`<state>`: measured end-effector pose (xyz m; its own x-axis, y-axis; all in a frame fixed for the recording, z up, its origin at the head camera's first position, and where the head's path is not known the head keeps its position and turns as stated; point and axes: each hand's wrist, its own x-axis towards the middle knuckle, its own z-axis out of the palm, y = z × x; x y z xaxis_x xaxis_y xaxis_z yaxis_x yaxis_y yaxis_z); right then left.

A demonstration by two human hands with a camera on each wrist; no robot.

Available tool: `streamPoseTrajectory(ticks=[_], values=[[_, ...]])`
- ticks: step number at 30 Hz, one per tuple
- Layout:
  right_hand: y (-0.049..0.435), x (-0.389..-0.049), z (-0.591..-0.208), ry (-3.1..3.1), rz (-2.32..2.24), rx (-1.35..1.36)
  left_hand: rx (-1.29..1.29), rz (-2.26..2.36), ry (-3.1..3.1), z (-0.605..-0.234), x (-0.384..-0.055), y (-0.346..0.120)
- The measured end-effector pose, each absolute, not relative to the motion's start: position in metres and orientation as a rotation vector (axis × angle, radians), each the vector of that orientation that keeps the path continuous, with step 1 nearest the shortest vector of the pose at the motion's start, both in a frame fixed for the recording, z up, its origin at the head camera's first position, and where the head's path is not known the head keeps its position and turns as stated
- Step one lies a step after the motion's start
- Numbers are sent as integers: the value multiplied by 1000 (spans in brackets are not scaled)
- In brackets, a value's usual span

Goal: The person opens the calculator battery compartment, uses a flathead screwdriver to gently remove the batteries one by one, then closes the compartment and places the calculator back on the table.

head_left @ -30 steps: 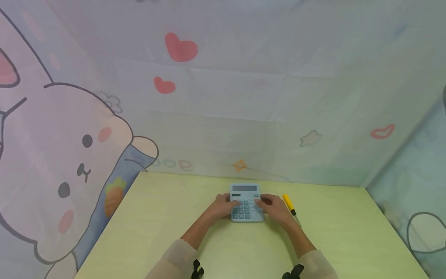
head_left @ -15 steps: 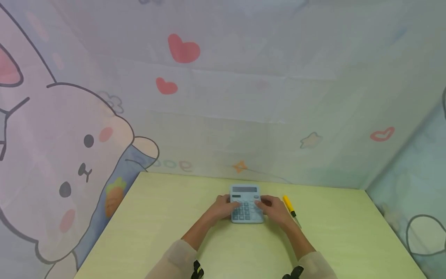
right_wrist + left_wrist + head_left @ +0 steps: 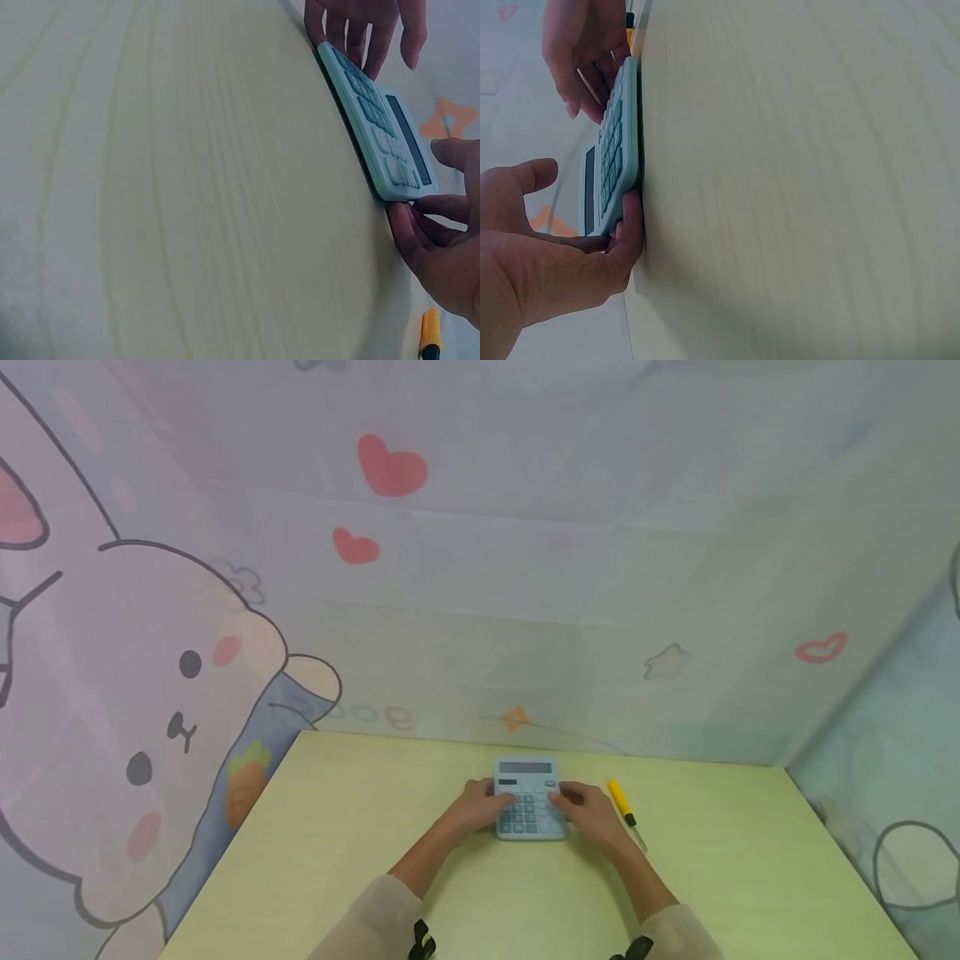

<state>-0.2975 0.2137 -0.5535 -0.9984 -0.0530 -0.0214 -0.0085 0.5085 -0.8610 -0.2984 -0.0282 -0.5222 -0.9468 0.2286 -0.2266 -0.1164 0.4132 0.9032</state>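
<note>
A pale blue desk calculator (image 3: 529, 817) lies keys up on the table, its display toward the far edge. My left hand (image 3: 477, 807) is at its left side, fingertips touching the edge. At the opposite side, my right hand (image 3: 590, 811) has its fingertips along the edge. Each thumb stands raised over the keys, apart from the surface, as both wrist views show. In the left wrist view the calculator (image 3: 619, 135) is seen edge-on between the two hands. The right wrist view shows the calculator (image 3: 375, 124) low over the wood, with a dark shadow beneath.
A screwdriver (image 3: 622, 802) with a yellow handle and thin metal shaft lies just right of my right hand. The light wooden table (image 3: 337, 827) ends at a printed cloth backdrop (image 3: 480, 568) with a rabbit and hearts. Another cloth side hangs at the right.
</note>
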Motion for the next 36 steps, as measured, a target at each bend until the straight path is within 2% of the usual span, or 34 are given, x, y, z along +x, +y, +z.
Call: streamPoseTrajectory(ticks=[11, 19, 27, 36], values=[[210, -298, -550, 2528, -1732, 73, 150, 1600, 2311, -523, -302, -30], [206, -297, -545, 2454, -1787, 218, 95, 1592, 2369, -523, -299, -29], [205, -298, -520, 2446, -1835, 262, 67, 1658, 2357, -508, -300, -26], [201, -294, -510, 2417, -1840, 276, 76, 1697, 2349, -494, -299, -26]])
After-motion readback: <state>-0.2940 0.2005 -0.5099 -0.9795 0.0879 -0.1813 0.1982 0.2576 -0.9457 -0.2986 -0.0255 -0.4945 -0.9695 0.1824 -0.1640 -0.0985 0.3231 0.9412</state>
